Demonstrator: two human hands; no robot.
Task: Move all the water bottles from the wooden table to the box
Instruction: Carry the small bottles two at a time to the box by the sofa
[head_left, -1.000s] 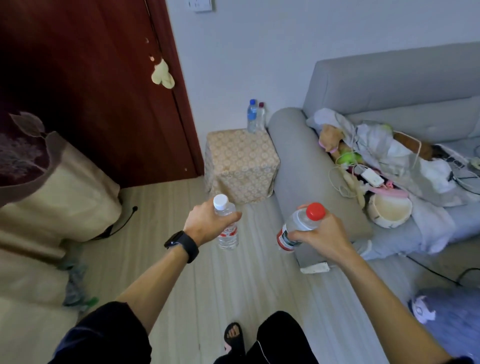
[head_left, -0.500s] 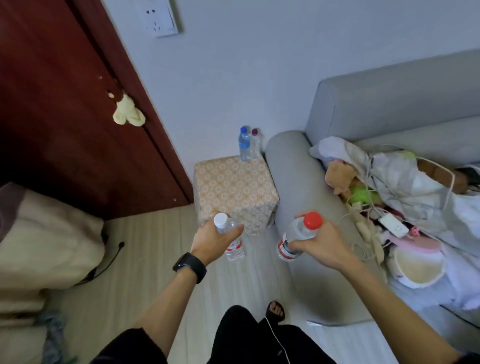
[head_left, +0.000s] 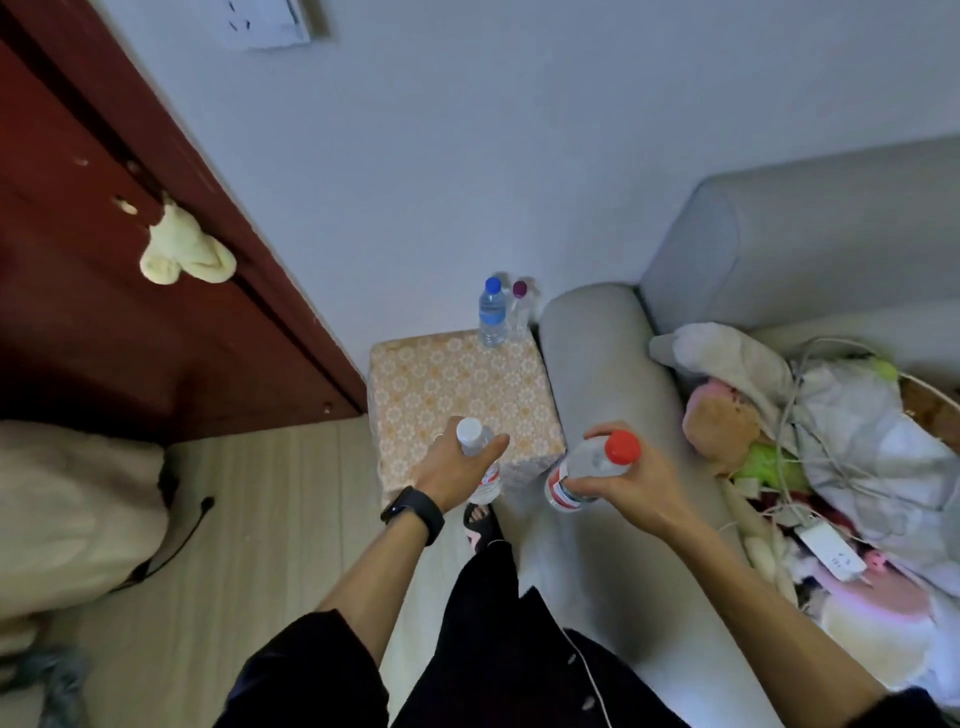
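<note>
My left hand (head_left: 453, 470) grips a clear white-capped bottle (head_left: 475, 441) upright by its neck, over the near edge of the patterned box (head_left: 436, 384). My right hand (head_left: 631, 483) holds a red-capped bottle (head_left: 589, 465) tilted, just right of the box's near corner and above the sofa arm. At the box's far right corner stand a blue-capped bottle (head_left: 492, 312) and a purple-capped bottle (head_left: 520, 306), close together by the wall.
A grey sofa (head_left: 597, 364) borders the box on the right, its seat piled with clothes, cables and a plush toy (head_left: 722, 426). A dark red door (head_left: 104, 291) lies to the left, a beige bag (head_left: 67, 509) on the floor. My sandalled foot (head_left: 480, 522) is near the box.
The view has closed in on the box. Both hands with their bottles now lie at its near edge; a second ago they were well short of it over the floor.
</note>
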